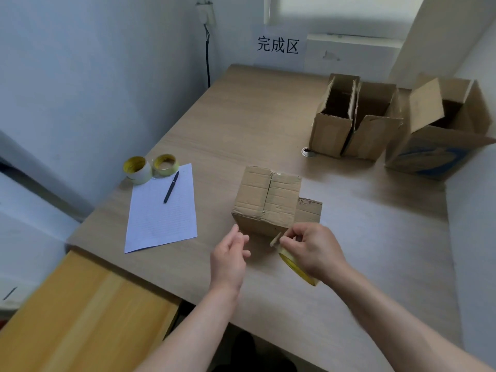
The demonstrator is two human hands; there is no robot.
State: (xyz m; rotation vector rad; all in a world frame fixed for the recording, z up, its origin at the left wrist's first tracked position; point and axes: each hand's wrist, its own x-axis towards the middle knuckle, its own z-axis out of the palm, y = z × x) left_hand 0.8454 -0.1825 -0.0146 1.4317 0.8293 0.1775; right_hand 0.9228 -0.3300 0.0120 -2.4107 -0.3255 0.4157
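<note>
The small box (268,202) sits on the worktop (375,237), flaps folded shut, seam still untaped. Her right hand (311,251) grips the tape roll (298,269) just before it, picking at the end; the left hand (230,256) hovers loose, holding nothing.

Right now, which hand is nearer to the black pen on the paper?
Left. The left hand is to the right of the black pen and closer to the person. The right hand is farther right, gripping a tape roll.
</note>
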